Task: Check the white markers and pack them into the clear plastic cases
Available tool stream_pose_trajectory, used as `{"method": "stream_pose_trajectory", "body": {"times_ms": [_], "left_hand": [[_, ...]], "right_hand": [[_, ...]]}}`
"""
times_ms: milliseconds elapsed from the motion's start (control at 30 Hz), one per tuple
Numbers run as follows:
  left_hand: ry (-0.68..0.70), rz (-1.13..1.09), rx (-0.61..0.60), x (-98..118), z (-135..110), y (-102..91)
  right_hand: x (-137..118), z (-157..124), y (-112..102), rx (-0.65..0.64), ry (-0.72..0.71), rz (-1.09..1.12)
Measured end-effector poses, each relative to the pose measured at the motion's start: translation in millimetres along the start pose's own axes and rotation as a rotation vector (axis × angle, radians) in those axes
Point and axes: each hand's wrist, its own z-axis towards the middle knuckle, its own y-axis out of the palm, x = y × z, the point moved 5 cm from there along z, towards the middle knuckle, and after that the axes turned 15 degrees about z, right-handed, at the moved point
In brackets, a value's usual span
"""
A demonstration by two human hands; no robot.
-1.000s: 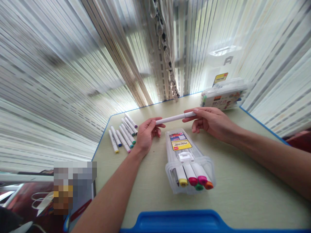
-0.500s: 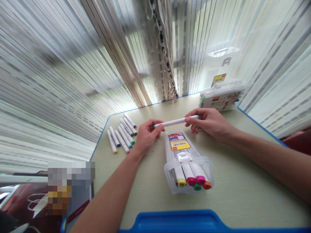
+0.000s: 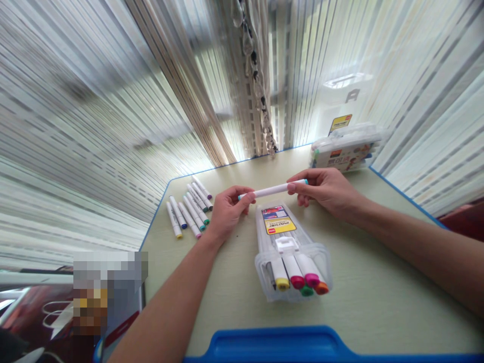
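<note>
A white marker (image 3: 271, 190) with turquoise ends is held level above the table, one end in each hand. My left hand (image 3: 229, 212) pinches its left end between thumb and fingers. At the right end, my right hand (image 3: 328, 194) is closed on it the same way. Below and nearer to me lies a clear plastic marker case (image 3: 260, 262) with a yellow label. Several markers stick out of its near end, with yellow, red, pink, green and orange caps. Loose white markers (image 3: 191, 209) lie in a group to the left of my left hand.
A second marker set (image 3: 342, 154) stands at the back right, with a clear case lid (image 3: 346, 103) behind it. Striped curtains (image 3: 94, 101) and a bead string (image 3: 264, 111) hang beyond the blue-edged table (image 3: 363, 312). A blue tray (image 3: 278, 345) is at the front edge.
Almost nothing differs. Both hands keep hold of the marker, which has shifted very slightly to the left.
</note>
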Motion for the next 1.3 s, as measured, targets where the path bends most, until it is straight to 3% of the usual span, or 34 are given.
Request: {"method": "stream_pose_trajectory", "body": {"times_ms": [367, 633, 933, 1300], "left_hand": [[-0.086, -0.302, 0.011, -3, 2, -0.5], [-0.052, -0.206, -0.028, -4, 1, 0.9], [0.031, 0.073, -0.012, 2, -3, 1.7], [-0.007, -0.081, -0.003, -5, 1, 0.4]], "right_hand": [[3, 1, -3, 0.069, 0.096, 0.270], [4, 1, -4, 0.043, 0.049, 0.212], [-2, -3, 5, 0.004, -0.005, -0.001], [3, 1, -1, 0.021, 0.029, 0.088]]}}
